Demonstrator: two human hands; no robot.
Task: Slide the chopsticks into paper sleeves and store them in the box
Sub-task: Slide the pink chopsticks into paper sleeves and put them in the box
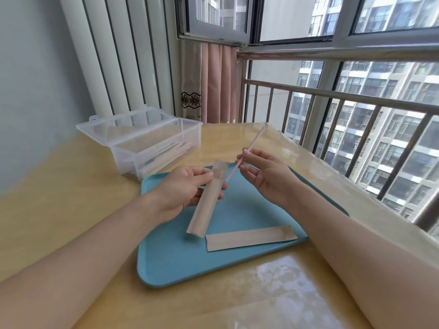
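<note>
My right-hand fingertips (240,160) pinch a thin pink chopstick (247,153) near its middle; the other fingers of my right hand (266,176) lie loosely extended and hold nothing. The chopstick slants from upper right to lower left, and its lower tip sits just beside the long right edge of the sleeve, close to my left hand, not at the sleeve's mouth. My left hand (185,193) grips a brown paper sleeve (209,198) around its upper half, thumb on the near face, fingers curled behind. The sleeve is held above the tray, tilted, upper end pointing away from me. I cannot tell which end is open.

Procedure, as I judge it:

1. Find the open end of the held sleeve. If it is the upper end, lift the chopstick tip to that end before advancing.
2. Ease the left-hand squeeze so the paper walls part; a tight grip would flatten the mouth and make the tip snag.
3. Align the chopstick with the sleeve's long axis, then feed it in.
4. Shift the pinch toward the far end as the stick enters.

A second sleeve (251,238) lies flat on the blue tray (171,262), near its front edge. The clear plastic box (156,148) stands open on the table (71,210) beyond the tray's far left corner, with some long items already inside. Storage comes after sleeving.
</note>
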